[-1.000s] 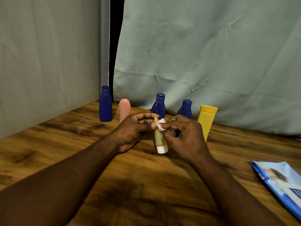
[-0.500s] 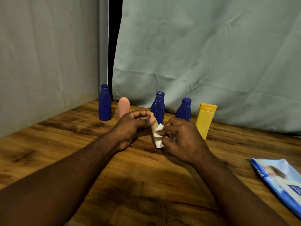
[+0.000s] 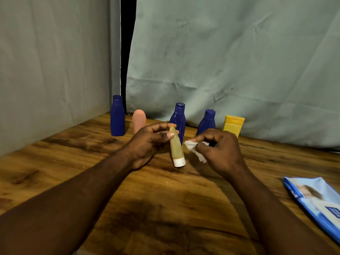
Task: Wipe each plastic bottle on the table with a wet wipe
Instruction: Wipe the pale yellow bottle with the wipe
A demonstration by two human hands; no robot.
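1. Tan bottle [image 3: 177, 146] stands near the middle of the bench [image 3: 165, 208], white cap down and a little tilted. Whether the cap really touches the wood I cannot tell.
2. Left grip [image 3: 149, 142] pinches the narrow top of the tan bottle between the thumb and curled fingers, so the tip is partly covered.
3. Right grip [image 3: 220, 150] is closed around the wet wipe [image 3: 191, 145]. Only two white corners come out of the fingers, and the rest is hidden inside.
4. Behind the hands stands a row: left blue bottle [image 3: 117, 116], pink bottle [image 3: 139, 119], middle blue bottle [image 3: 178, 116], right blue bottle [image 3: 207, 122], yellow bottle [image 3: 233, 125]. The pink bottle's base is behind the left grip and the middle blue bottle is partly behind the tan bottle. The lower parts of the right blue bottle and the yellow bottle are behind the right grip.
5. Half a second ago the wet wipe was pressed on the tan bottle and covered most of it. Now the wipe is just beside it on the right, apart from it, and the bottle's side shows fully.
6. Wipes pack [image 3: 316, 201] lies flat on the bench at the right, cut off by the frame edge. What is inside does not show.
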